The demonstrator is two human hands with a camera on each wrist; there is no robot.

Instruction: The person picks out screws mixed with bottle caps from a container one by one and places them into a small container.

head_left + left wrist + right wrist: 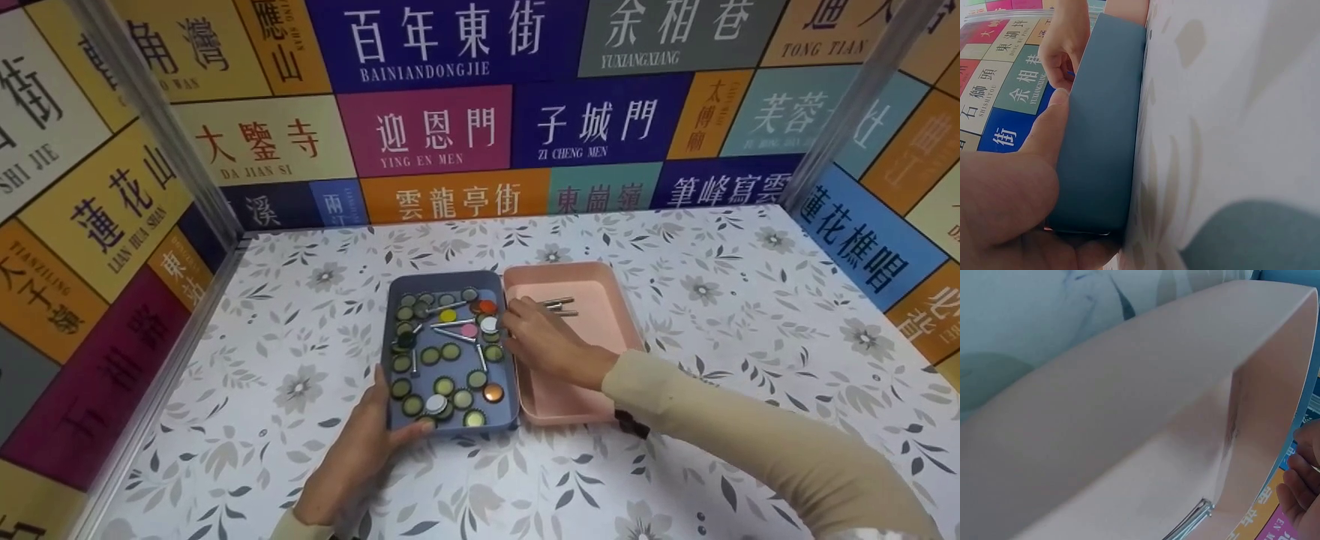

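A blue tray (451, 430) holds many round bottle caps (450, 351), most lying inside-up, with several slim silver metal rods (414, 362) among them. My left hand (367, 435) grips its front-left corner, thumb (1050, 126) on the front rim and fingers round the side. Joined along its right side is a pink tray (577, 416), where several more metal rods (559, 306) lie towards the back. Above the border between the trays is my right hand (551, 341), its fingers curled near a white cap (489, 324). Whether anything is between its fingertips is hidden.
Both trays sit on a flower-patterned tabletop (300, 386). Panels of coloured street-name signs (431, 127) stand upright behind and at both sides. Coloured caps, including an orange one (493, 392), lie among the others.
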